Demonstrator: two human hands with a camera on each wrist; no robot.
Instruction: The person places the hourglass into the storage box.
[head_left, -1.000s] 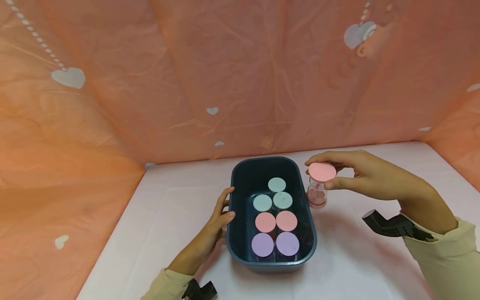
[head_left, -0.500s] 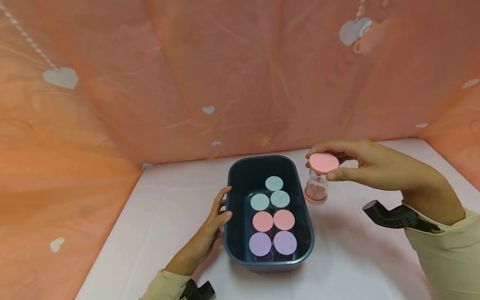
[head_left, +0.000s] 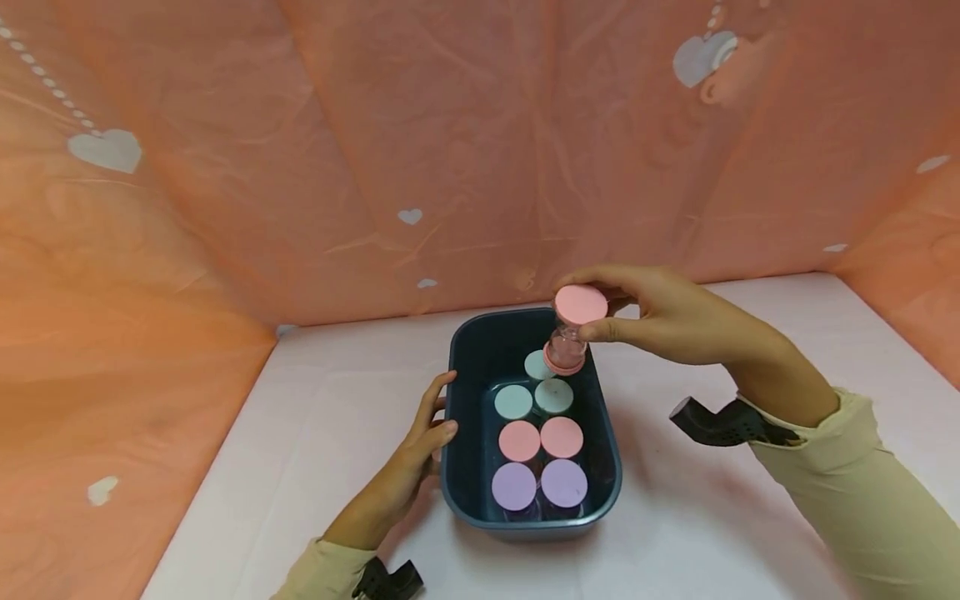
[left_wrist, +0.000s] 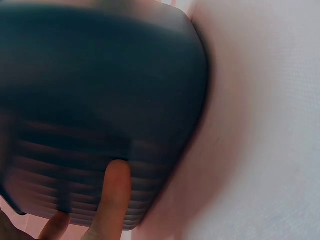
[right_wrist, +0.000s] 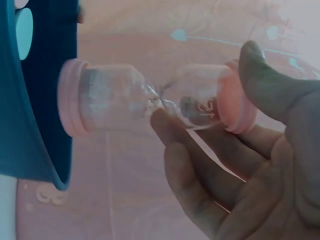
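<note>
Head view: pink hourglass [head_left: 570, 333] in right hand [head_left: 667, 317] above bin [head_left: 465, 367].

Orange heart-print drape [head_left: 300, 167] — white tabletop [head_left: 750, 517]

Clear glass hourglass [head_left: 569, 333] (matt pink caps); smooth dark plastic tub [head_left: 467, 467]; wrinkled glossy sheeting [head_left: 450, 125].

Fingers [right_wrist: 190, 165] pinch pink hourglass [right_wrist: 150, 100] beside bin [right_wrist: 40, 100].
</note>
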